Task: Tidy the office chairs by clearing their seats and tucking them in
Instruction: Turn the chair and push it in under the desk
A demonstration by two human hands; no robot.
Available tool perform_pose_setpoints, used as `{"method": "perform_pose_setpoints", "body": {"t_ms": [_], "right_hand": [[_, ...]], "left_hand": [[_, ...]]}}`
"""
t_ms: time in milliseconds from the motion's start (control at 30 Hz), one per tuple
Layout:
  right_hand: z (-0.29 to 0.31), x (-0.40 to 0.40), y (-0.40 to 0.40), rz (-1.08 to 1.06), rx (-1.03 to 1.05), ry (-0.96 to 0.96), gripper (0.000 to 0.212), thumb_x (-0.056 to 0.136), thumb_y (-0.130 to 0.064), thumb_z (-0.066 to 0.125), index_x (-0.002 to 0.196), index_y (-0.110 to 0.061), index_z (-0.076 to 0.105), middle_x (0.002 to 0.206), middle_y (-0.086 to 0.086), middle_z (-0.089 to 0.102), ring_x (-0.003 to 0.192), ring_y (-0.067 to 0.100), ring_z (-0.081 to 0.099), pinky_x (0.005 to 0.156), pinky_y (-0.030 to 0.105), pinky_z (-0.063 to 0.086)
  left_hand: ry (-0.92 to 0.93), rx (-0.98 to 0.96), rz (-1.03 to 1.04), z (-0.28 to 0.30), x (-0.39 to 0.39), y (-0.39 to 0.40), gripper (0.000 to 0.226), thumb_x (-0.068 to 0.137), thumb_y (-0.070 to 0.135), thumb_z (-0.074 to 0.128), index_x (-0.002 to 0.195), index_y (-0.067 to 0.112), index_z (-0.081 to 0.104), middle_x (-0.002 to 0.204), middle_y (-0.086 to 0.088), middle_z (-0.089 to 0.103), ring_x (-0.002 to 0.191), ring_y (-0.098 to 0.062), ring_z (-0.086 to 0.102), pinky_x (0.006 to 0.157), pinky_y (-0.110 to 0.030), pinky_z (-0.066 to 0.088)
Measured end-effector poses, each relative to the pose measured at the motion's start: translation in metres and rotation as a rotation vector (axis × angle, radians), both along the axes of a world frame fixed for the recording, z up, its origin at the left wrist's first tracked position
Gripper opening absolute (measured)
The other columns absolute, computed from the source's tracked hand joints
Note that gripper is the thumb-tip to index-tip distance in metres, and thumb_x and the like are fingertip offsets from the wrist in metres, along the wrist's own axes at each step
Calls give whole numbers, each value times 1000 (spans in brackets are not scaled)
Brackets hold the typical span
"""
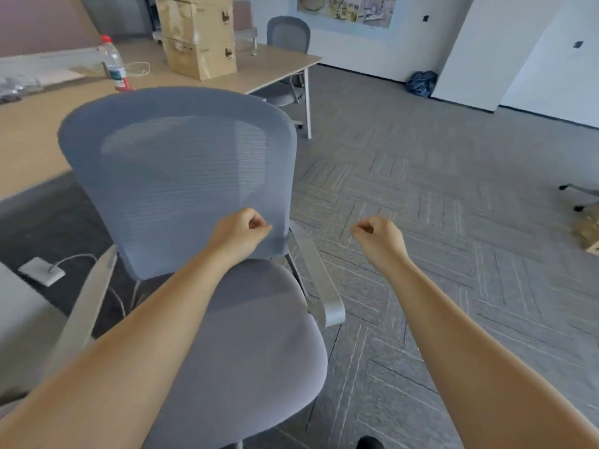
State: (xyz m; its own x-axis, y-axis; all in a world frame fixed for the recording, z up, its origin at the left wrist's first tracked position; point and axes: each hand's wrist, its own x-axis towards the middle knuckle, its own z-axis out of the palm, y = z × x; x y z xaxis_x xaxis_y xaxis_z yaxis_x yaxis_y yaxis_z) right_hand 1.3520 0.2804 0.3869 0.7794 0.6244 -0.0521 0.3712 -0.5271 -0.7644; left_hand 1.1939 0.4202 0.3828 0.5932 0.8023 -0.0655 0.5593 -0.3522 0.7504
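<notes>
A grey office chair (181,176) with a mesh back and pale armrests stands right in front of me, its seat (259,345) facing me and bare. The chair stands away from the wooden desk (39,131). My left hand (241,230) hovers as a loose fist over the seat, in front of the lower right part of the backrest, holding nothing. My right hand (377,236) is also curled shut and empty, over the carpet to the right of the chair's right armrest (319,277). A second grey chair (287,43) is tucked at the desk's far end.
On the desk stand a plastic bottle with a red cap (113,64), stacked cardboard boxes (199,34) and a white cable. A white power adapter (42,270) lies on the floor at left. A dark bag (421,83) sits by the wall. Another chair's base (580,194) shows at right.
</notes>
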Motion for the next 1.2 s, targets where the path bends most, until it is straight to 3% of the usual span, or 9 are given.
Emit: {"method": "perform_pose_setpoints", "body": {"t_ms": [167, 267, 367, 500, 733, 933, 1067, 1200], "right_hand": [[-40, 89, 29, 227, -82, 52, 16, 88, -18, 45, 93, -10, 59, 66, -5, 48, 65, 16, 47, 53, 24, 35], [-66, 131, 41, 335, -132, 106, 18, 88, -17, 43, 97, -14, 59, 68, -7, 49, 58, 8, 44, 50, 23, 36], [-93, 159, 51, 426, -166, 145, 14, 88, -16, 45, 94, -14, 57, 67, -9, 49, 58, 6, 44, 49, 21, 35], [-131, 178, 63, 511, -186, 195, 10, 87, -16, 46, 90, -16, 55, 68, -11, 48, 59, 5, 44, 50, 21, 32], [-172, 184, 66, 561, -192, 207, 13, 88, -21, 48, 76, -22, 52, 69, -12, 49, 57, 3, 42, 49, 20, 31], [-163, 166, 47, 617, -145, 191, 8, 88, -21, 49, 89, -18, 56, 67, -12, 51, 54, 4, 44, 42, 12, 38], [-152, 157, 29, 607, -75, 188, 11, 87, -20, 49, 93, -18, 58, 73, -14, 52, 62, 3, 46, 54, 19, 36], [-137, 148, 7, 592, -25, 175, 13, 88, -19, 48, 96, -18, 58, 75, -16, 51, 62, 1, 46, 54, 18, 35]], "left_hand": [[45, -168, 224, -68, 76, -15, 27, 87, 26, 51, 106, 9, 56, 118, -9, 60, 105, -26, 55, 73, -28, 39], [114, -315, 314, -113, 121, -33, 30, 87, 26, 50, 113, 11, 50, 118, -9, 56, 114, -29, 52, 79, -28, 35], [158, -442, 406, -154, 157, -46, 48, 87, 25, 52, 129, 7, 40, 136, -13, 46, 121, -29, 47, 88, -31, 38], [184, -517, 527, -197, 191, -51, 61, 88, 28, 53, 138, 7, 26, 143, -15, 35, 125, -32, 43, 95, -35, 38], [155, -469, 580, -236, 206, -56, 59, 87, 23, 55, 136, 6, 26, 126, -19, 53, 113, -36, 51, 85, -39, 41], [182, -421, 569, -238, 182, -84, 51, 92, 23, 47, 138, 12, 27, 126, -17, 53, 115, -33, 49, 89, -38, 40], [295, -400, 533, -238, 153, -108, 52, 92, 24, 45, 141, 19, 26, 136, -12, 49, 122, -32, 46, 97, -41, 41], [508, -317, 549, -222, 125, -131, 48, 90, 23, 48, 137, 21, 36, 135, -15, 45, 122, -36, 44, 97, -46, 40]]}}
